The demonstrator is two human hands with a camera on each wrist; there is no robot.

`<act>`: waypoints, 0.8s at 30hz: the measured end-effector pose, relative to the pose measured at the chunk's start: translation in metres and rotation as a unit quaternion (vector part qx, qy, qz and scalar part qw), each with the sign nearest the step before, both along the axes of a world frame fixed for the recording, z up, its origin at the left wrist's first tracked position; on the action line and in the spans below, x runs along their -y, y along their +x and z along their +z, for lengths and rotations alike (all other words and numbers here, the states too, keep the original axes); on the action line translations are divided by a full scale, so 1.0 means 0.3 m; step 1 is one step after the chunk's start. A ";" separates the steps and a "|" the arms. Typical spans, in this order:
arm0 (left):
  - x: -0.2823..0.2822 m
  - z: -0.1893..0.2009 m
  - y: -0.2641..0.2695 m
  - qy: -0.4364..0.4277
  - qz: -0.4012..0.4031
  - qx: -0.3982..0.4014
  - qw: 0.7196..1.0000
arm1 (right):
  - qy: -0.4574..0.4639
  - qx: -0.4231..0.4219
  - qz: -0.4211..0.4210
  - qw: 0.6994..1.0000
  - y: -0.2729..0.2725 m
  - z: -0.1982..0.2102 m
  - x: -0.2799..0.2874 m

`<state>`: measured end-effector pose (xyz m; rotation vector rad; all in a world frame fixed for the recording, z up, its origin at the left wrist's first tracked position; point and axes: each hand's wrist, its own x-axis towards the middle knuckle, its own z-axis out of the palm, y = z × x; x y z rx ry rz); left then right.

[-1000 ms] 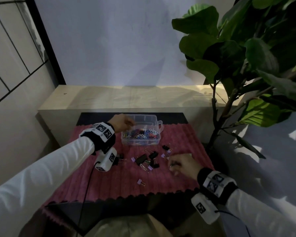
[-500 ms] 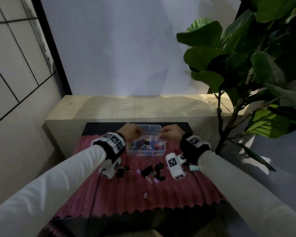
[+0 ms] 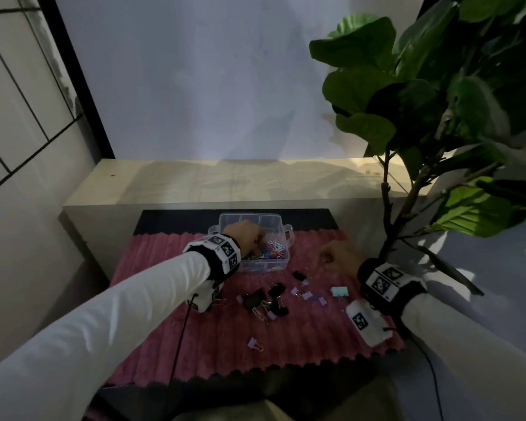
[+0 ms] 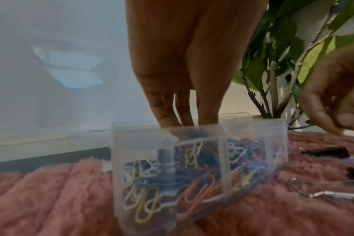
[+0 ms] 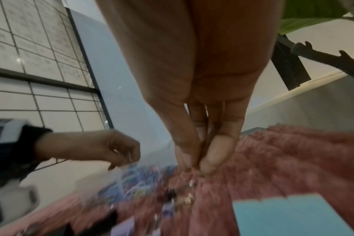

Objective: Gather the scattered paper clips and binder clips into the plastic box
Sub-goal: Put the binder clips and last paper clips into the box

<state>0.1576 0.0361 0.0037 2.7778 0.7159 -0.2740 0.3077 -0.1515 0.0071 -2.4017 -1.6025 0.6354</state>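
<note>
The clear plastic box (image 3: 274,265) stands at the back of the pink rug, holding coloured paper clips (image 4: 144,206). My left hand (image 3: 260,238) reaches down into it; in the left wrist view its fingers (image 4: 166,111) and thumb dip behind the box's wall (image 4: 131,143) and grip it. My right hand (image 3: 321,264) hovers over the rug just right of the box. Its fingertips (image 5: 212,161) are pressed together, with no clip showing between them in the blurred right wrist view. Black binder clips (image 3: 255,299), purple ones (image 3: 307,294) and a teal one (image 3: 339,290) lie scattered in front.
A single purple clip (image 3: 254,344) lies nearer me on the rug (image 3: 301,344). A leafy plant's stem (image 3: 386,208) rises close to the rug's right edge. A pale wooden ledge (image 3: 225,180) and a wall close off the back.
My right hand has left the box and swung right and down over the rug. My left hand has stayed at the box, shifting toward its middle.
</note>
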 end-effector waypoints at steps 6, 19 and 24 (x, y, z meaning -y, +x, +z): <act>-0.033 0.048 -0.063 -0.055 0.066 0.118 0.989 | -0.035 -0.056 0.052 0.996 -0.065 -0.043 0.024; 0.074 0.131 -0.469 -0.197 0.199 0.316 0.906 | -0.058 -0.044 0.082 0.994 -0.061 -0.069 0.049; 0.084 0.098 -0.610 -0.300 0.231 0.348 0.857 | 0.099 -0.218 -0.036 0.970 -0.038 -0.017 0.035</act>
